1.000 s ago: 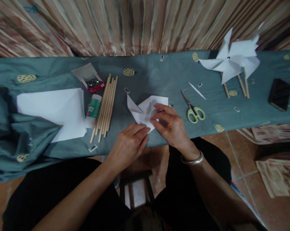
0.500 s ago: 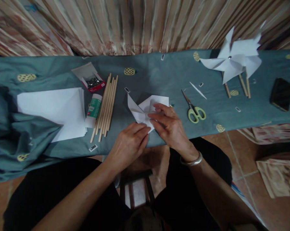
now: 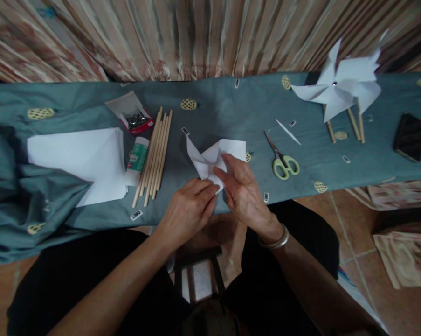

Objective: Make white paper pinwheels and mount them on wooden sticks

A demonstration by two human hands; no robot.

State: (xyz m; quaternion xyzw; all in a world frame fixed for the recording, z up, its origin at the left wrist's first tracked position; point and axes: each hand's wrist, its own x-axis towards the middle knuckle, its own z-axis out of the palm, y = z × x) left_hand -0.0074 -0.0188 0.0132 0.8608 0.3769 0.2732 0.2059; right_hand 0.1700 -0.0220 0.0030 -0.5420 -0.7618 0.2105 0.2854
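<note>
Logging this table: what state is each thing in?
Middle paper: partly folded, not flat
Left hand: on that paper's near edge
Right hand: touching it too
Scissors: blades look shut
Red box: open
Sticks: loose, side by side
Paper stack: flat, partly covered
Pinwheels: folded, overlapping
Green-labelled tube: capping unclear
Paper strip: loose
Phone: lying flat

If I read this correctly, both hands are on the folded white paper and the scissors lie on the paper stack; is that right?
Not quite: the head view shows the scissors on the cloth, right of the folded white paper, not on the paper stack. The left hand and right hand are on the folded white paper.
</note>
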